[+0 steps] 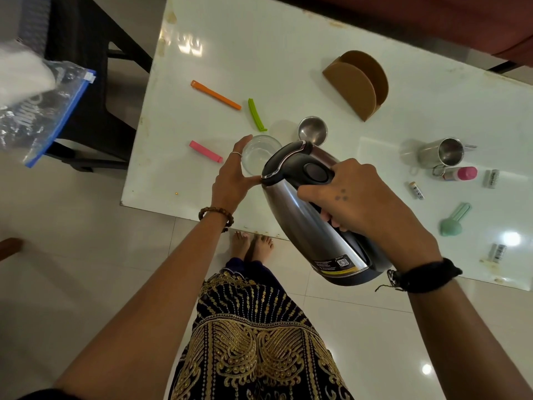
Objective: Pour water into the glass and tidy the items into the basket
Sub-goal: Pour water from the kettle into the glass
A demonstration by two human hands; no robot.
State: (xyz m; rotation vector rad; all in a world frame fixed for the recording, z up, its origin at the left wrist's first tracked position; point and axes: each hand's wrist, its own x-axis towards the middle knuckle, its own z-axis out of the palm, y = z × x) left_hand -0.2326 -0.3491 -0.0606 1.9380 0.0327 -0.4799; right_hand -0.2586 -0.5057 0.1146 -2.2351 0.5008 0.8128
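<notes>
On a glossy white table (pixel 288 67), the right hand (pixel 366 203) grips the handle of a tilted stainless-steel electric kettle (pixel 305 215), its spout over a clear drinking glass (pixel 258 153) near the table's front edge. The left hand (pixel 230 174) cups the glass's side, steadying it. Pouring slowly should avoid spills; bare tabletop lies beyond, and no basket is visible.

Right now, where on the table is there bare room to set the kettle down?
Bare: the far-left stretch of the table beyond the orange clip, and the patch between the brown holder and steel mug. Crowded: around the glass with both hands, and the right edge with batteries.
</notes>
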